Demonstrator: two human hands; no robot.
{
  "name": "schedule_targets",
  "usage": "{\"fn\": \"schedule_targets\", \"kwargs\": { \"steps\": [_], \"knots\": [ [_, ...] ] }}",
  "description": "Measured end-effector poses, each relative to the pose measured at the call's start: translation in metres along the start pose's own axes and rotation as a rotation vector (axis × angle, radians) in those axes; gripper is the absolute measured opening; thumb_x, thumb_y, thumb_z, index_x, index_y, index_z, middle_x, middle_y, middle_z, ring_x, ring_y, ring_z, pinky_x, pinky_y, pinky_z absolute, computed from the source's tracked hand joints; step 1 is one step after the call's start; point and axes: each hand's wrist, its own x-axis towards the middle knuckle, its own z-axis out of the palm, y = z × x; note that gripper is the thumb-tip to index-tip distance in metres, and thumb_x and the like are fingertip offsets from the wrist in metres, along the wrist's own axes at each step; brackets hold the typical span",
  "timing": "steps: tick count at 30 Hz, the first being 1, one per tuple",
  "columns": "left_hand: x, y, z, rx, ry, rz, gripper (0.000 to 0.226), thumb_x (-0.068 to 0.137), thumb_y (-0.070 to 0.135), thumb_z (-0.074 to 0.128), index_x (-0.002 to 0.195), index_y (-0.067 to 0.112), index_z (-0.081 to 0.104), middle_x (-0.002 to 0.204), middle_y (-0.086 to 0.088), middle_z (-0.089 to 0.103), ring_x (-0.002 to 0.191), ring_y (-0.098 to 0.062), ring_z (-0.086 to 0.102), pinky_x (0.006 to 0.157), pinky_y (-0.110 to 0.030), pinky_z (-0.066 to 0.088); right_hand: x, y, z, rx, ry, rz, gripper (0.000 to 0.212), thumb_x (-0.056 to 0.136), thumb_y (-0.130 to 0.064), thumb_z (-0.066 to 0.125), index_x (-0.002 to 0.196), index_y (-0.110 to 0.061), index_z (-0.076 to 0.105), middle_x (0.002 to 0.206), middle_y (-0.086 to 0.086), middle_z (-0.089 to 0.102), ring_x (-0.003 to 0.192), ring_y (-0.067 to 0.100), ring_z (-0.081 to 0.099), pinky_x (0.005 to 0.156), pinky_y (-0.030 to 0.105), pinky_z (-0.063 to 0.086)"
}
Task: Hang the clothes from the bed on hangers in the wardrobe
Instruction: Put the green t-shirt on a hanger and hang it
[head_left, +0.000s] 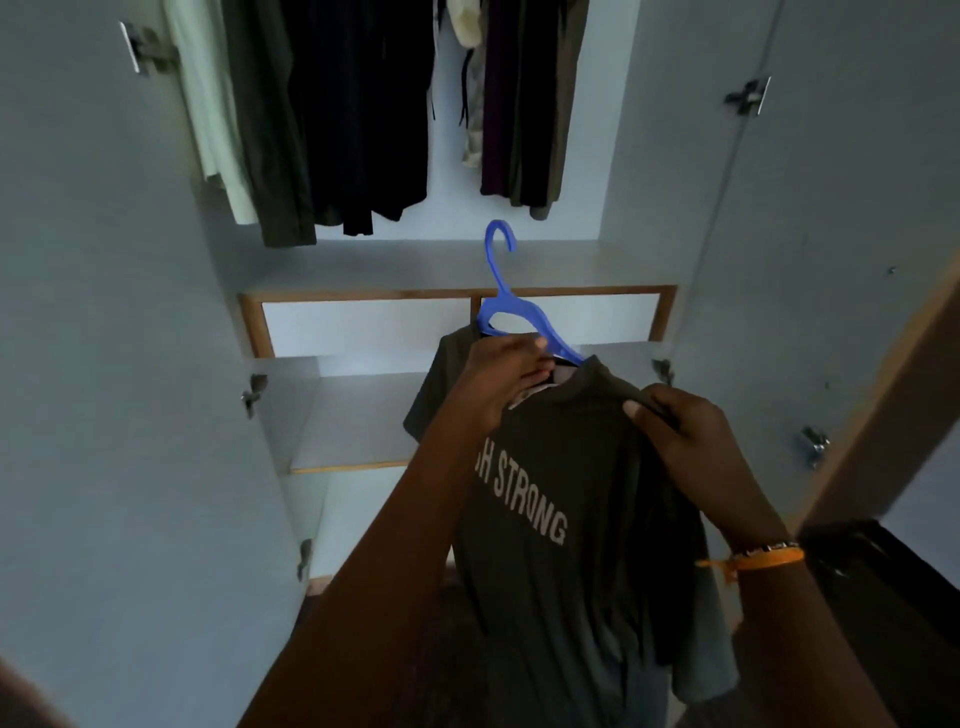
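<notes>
A dark olive T-shirt with pale lettering hangs in front of me on a blue plastic hanger, whose hook points up toward the wardrobe. My left hand grips the hanger at the shirt's collar. My right hand pinches the shirt's right shoulder, with the fabric bunched under the thumb. The hanger's arms are mostly hidden inside the shirt.
The open wardrobe holds several hung garments at the top, dark and pale. Below them are a shelf, two white drawers with wooden frames, and a lower shelf. Both doors stand open on either side.
</notes>
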Motion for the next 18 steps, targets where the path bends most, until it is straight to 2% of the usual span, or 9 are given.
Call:
{"fn": "schedule_targets", "kwargs": {
  "steps": [2,4,6,10,12,14,15,18],
  "knots": [
    [0.046,0.013,-0.004,0.114,-0.007,0.084,0.026,0.096,0.009,0.051,0.119,0.0,0.059,0.101,-0.009,0.065,0.086,-0.014,0.059,0.085,-0.024,0.05,0.043,0.012,0.001,0.124,0.07,0.079,0.02,0.095,-0.02,0.052,0.085,-0.006,0.063,0.075,0.006,0.063,0.071,0.017,0.059,0.065,0.025,0.044],
    [0.093,0.031,-0.01,0.251,-0.02,0.169,0.024,0.097,0.012,0.049,0.116,0.008,0.064,0.092,-0.001,0.063,0.08,-0.007,0.056,0.076,-0.017,0.046,0.09,0.019,-0.003,0.241,0.181,0.096,0.02,0.095,-0.016,0.052,0.079,-0.012,0.064,0.068,-0.002,0.065,0.063,0.009,0.058,0.059,0.021,0.043],
    [0.138,0.056,-0.014,0.37,-0.054,0.22,0.02,0.096,0.014,0.052,0.108,0.016,0.068,0.092,0.002,0.063,0.081,-0.005,0.056,0.071,-0.016,0.044,0.142,0.02,-0.014,0.297,0.325,0.076,0.025,0.094,-0.013,0.052,0.071,-0.013,0.06,0.057,-0.008,0.059,0.053,0.003,0.051,0.052,0.019,0.039],
    [0.216,0.112,-0.01,0.493,-0.156,0.355,0.018,0.096,0.016,0.052,0.105,0.018,0.068,0.092,0.004,0.064,0.08,-0.006,0.056,0.071,-0.015,0.044,0.247,0.017,-0.042,0.22,0.52,-0.028,0.025,0.095,-0.018,0.053,0.078,0.0,0.056,0.066,0.007,0.052,0.061,0.013,0.047,0.056,0.028,0.034],
    [0.252,0.14,-0.002,0.535,-0.194,0.418,0.018,0.096,0.016,0.051,0.102,0.021,0.067,0.093,0.004,0.064,0.082,-0.007,0.057,0.072,-0.016,0.045,0.296,0.009,-0.055,0.171,0.594,-0.094,0.025,0.092,-0.026,0.052,0.08,-0.004,0.056,0.067,0.004,0.052,0.062,0.011,0.048,0.057,0.028,0.036],
    [0.283,0.163,0.007,0.576,-0.228,0.472,0.018,0.097,0.016,0.051,0.104,0.018,0.067,0.09,0.005,0.064,0.079,-0.006,0.057,0.067,-0.015,0.043,0.342,0.001,-0.065,0.13,0.652,-0.158,0.019,0.093,-0.025,0.051,0.078,-0.013,0.055,0.068,-0.001,0.052,0.06,0.0,0.049,0.057,0.021,0.039],
    [0.298,0.174,0.012,0.592,-0.246,0.493,0.019,0.096,0.015,0.051,0.106,0.015,0.067,0.088,0.005,0.063,0.076,-0.006,0.056,0.064,-0.013,0.043,0.365,-0.002,-0.069,0.11,0.678,-0.188,0.019,0.093,-0.025,0.05,0.079,-0.014,0.055,0.069,0.001,0.054,0.062,0.001,0.05,0.06,0.022,0.04],
    [0.339,0.2,0.028,0.62,-0.277,0.551,0.019,0.096,0.012,0.052,0.107,0.009,0.067,0.082,0.004,0.062,0.067,-0.005,0.054,0.053,-0.004,0.041,0.432,-0.005,-0.08,0.027,0.741,-0.256,0.032,0.088,-0.032,0.046,0.083,-0.001,0.053,0.073,0.016,0.054,0.07,0.021,0.05,0.064,0.035,0.039]
  ]
}}
